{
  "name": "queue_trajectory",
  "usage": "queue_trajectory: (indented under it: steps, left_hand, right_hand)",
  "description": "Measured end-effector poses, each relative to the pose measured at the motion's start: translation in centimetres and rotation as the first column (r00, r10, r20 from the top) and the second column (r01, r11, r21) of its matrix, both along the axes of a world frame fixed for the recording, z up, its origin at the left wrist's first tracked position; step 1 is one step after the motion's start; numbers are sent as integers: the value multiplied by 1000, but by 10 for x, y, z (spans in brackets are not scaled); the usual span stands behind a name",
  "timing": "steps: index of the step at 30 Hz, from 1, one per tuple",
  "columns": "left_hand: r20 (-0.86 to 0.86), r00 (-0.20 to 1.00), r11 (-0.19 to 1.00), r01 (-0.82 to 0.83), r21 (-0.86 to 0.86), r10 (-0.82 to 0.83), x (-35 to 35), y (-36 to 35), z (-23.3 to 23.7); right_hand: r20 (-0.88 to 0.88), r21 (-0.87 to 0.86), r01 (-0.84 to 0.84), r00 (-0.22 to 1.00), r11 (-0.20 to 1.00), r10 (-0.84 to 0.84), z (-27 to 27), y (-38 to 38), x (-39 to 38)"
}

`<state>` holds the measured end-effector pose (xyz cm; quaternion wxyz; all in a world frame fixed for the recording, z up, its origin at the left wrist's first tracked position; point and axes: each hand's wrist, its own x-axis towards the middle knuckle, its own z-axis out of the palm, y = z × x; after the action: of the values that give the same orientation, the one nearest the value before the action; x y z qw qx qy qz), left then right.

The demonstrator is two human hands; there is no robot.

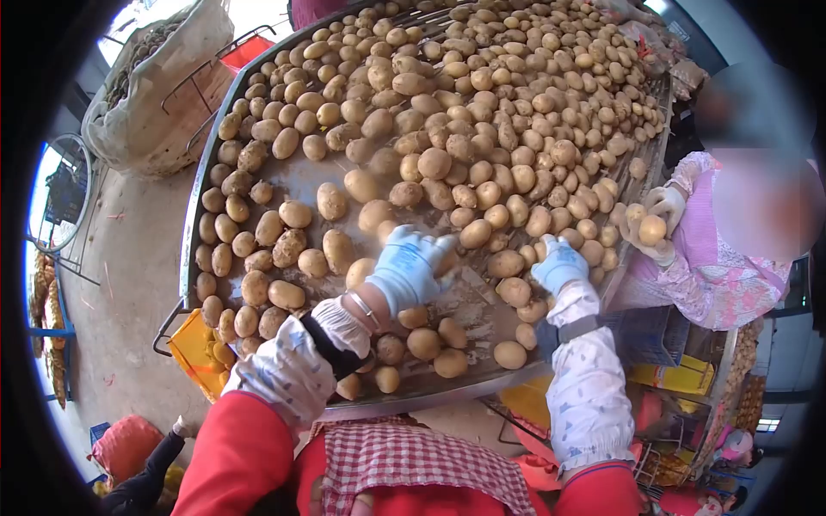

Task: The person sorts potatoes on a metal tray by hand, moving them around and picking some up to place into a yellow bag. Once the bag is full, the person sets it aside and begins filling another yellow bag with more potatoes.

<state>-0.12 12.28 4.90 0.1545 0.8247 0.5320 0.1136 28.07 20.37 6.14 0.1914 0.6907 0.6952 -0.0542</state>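
My left hand (409, 267), in a light blue glove, reaches over the bare patch of a metal sorting table. Its fingers curl around a potato (445, 263), partly hidden and smeared by motion. To the right, my right hand (561, 265), gloved alike, lies palm down at the edge of the potato pile, fingers apart and touching potatoes. Brown potatoes (514, 291) lie just below it. Several others (423, 343) sit near the table's front edge, and a blurred potato (375, 215) is just beyond my left hand.
The table's metal rim (430, 402) runs along my front. A co-worker's gloved hands (658, 225) hold potatoes at the right. Yellow crates (191, 354) hang at the left corner, and a blue crate (650, 335) stands at the right. A large white sack (155, 112) stands behind left.
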Motion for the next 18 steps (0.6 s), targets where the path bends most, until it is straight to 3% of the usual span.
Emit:
queue_trajectory:
  steps: [1, 2, 3, 4, 5, 7, 9, 10, 11, 12, 13, 14, 15, 16, 17, 18]
  left_hand:
    - [-19, 1000, 1000, -4, -8, 4, -10, -8, -2]
    - [635, 736, 951, -38, -305, 233, -21, -16, -4]
    - [859, 74, 850, 130, -511, 506, -29, -23, -3]
    - [776, -208, 778, 393, -491, 595, -36, -29, 0]
    - [631, -449, 738, 597, -315, 633, -41, -35, 5]
    - [432, -543, 694, 547, -469, 720, -32, -48, 22]
    - [392, -552, 675, 562, -478, 736, -31, -61, 28]
    - [350, -558, 655, 580, -484, 753, -28, -69, 29]
    - [349, -562, 658, 582, -478, 750, -27, -76, 21]
    - [494, -497, 699, 559, -447, 713, -29, -82, 6]
    - [630, -418, 736, 542, -405, 655, -32, -87, -3]
    - [642, -346, 713, 507, -485, 683, -35, -93, 2]
    - [705, -213, 732, 304, -610, 676, -35, -96, 7]
    - [773, -145, 786, 130, -604, 618, -32, -95, -8]
    - [826, -59, 825, -42, -564, 561, -30, -92, -26]
    - [854, 352, 907, -317, -276, 383, -31, -87, -32]
  right_hand:
    - [13, -107, 66, 998, 992, -65, -1, 7, -1]
    - [-1, -93, 25, 1000, 995, -25, 1, 12, 1]
    - [31, -178, 11, 999, 984, -5, -4, 22, 1]
    - [42, -212, 25, 999, 977, -16, -13, 27, 4]
    - [56, -243, 41, 998, 969, -28, -16, 26, 2]
    - [-5, -182, 54, 998, 982, -56, 5, 3, -13]
    - [-116, 14, 16, 993, 1000, -14, -12, -17, 2]
    - [-108, 14, 11, 994, 1000, -10, -16, -22, 9]
    - [-222, 90, 9, 975, 996, 11, -19, -27, 16]
    - [-332, 168, 19, 943, 986, 39, -23, -32, 24]
    - [-421, 395, -20, 885, 919, 200, -32, -42, 33]
    - [-834, 189, 274, 552, 943, 6, -28, -51, 32]
    - [-985, -137, 421, 35, 897, -167, -29, -64, 30]
    - [-898, -368, 348, -372, 862, -233, -29, -85, 38]
    - [-648, -541, 188, -715, 820, -264, -30, -105, 41]
    - [-421, -506, -95, -840, 857, -342, 7, -126, 15]
